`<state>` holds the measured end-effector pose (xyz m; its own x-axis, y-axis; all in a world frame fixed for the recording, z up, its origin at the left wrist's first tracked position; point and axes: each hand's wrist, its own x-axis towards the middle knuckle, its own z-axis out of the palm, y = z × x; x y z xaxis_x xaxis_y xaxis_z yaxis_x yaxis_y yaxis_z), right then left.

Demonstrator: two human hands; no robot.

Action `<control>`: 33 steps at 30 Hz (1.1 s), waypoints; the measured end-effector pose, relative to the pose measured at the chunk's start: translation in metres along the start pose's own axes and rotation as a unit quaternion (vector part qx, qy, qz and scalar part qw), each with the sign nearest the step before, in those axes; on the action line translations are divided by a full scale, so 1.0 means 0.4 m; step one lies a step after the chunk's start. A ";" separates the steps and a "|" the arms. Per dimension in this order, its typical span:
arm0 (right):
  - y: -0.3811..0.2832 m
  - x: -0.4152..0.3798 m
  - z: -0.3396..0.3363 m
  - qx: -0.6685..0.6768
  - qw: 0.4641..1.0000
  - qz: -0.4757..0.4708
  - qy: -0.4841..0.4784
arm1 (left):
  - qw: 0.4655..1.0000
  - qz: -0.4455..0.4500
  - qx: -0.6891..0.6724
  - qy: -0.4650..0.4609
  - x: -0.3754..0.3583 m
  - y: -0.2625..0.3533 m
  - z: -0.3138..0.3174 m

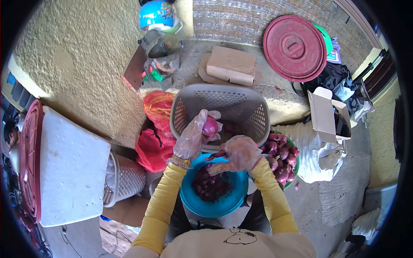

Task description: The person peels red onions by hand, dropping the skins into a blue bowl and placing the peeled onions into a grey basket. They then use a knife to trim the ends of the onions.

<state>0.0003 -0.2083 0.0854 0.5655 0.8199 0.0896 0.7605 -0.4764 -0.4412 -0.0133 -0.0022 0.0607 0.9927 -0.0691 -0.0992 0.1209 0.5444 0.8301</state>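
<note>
My left hand [190,136], in a clear plastic glove, grips a smooth, shiny red onion [210,127] over the near side of the grey perforated basket [219,92]. My right hand [242,152], gloved too, is closed with dark red onion skin [218,155] at its fingertips, above a blue basin [214,208]. Dark red onion skins [211,185] cover the basin's bottom. A few onions lie low inside the basket, partly hidden by my hands. Beside my right wrist, a green-rimmed container is heaped with red onions [282,157].
Red mesh sacks [157,129] stand left of the basket. A white foam box [73,163] and a light perforated basket [129,178] are farther left. Behind, a ledge holds a cardboard box [231,64] and a red lid [294,48]. White sacking [307,150] lies at right.
</note>
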 end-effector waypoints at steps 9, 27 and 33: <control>-0.033 0.046 -0.197 -0.152 0.927 -0.069 0.336 | 0.998 0.052 -0.005 -0.034 0.032 0.165 0.147; -0.010 -0.006 -0.187 -0.073 0.955 -0.014 0.289 | 0.988 0.136 -0.033 -0.059 0.065 0.200 0.101; 0.006 -0.032 0.219 -0.086 0.950 0.204 -0.222 | 0.994 0.051 -0.029 -0.093 0.083 0.146 0.073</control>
<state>-0.0330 -0.1922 0.0050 0.6633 0.5908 -0.4593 0.5689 -0.7969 -0.2033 0.0266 0.0030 0.1219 0.9828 -0.1604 0.0918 0.0239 0.6032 0.7972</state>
